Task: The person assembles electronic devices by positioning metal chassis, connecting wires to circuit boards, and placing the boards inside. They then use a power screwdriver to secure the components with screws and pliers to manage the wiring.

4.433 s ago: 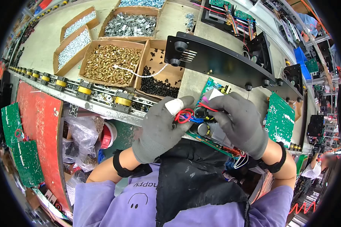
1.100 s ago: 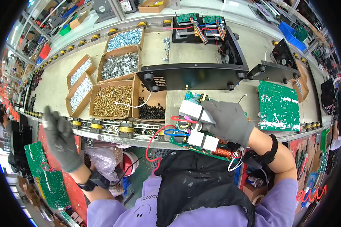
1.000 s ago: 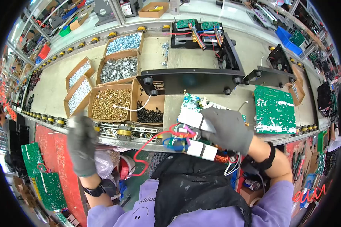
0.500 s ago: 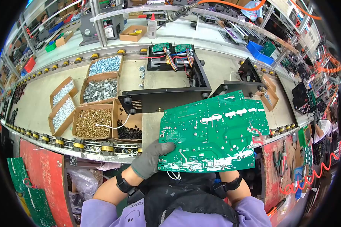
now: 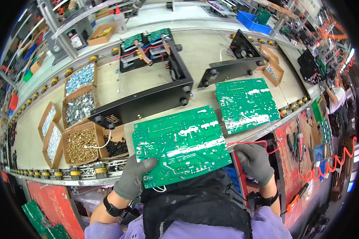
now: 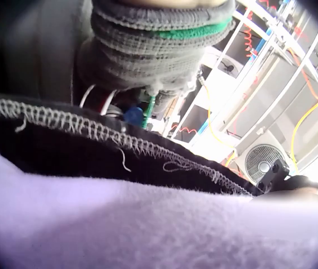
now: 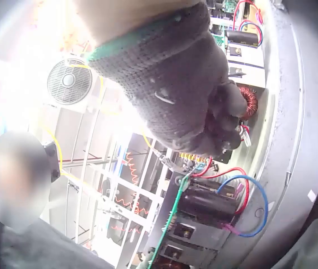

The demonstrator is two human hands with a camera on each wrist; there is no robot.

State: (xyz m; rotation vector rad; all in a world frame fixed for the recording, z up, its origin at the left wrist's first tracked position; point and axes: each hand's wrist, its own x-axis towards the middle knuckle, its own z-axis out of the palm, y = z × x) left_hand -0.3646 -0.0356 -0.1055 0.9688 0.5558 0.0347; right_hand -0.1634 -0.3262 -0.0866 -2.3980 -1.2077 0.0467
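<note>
The near green circuit board (image 5: 179,139) lies between the two hands, its soldered face up and its long axis running left to right, rising slightly toward the right; the left hand (image 5: 131,178) is the nearer one, gripping its left end with the thumb over the face; the right hand (image 5: 256,164) is just off the right end, its fingers curled; whether they pinch the red wire (image 5: 247,142), which runs out from that end past them, I cannot tell; in the right wrist view a copper coil (image 7: 249,102) shows close beside these fingers.

The second green circuit board (image 5: 247,104) sits on the table (image 5: 201,47), beyond the right hand and just beside the near board; the large black panel (image 5: 141,105) stands upright across the far side of the near board, blocking the way straight ahead; the smaller black panel (image 5: 229,72) is farther off to the right; at the left are the brass screws (image 5: 81,145) and black screws (image 5: 116,148) in cardboard boxes.
</note>
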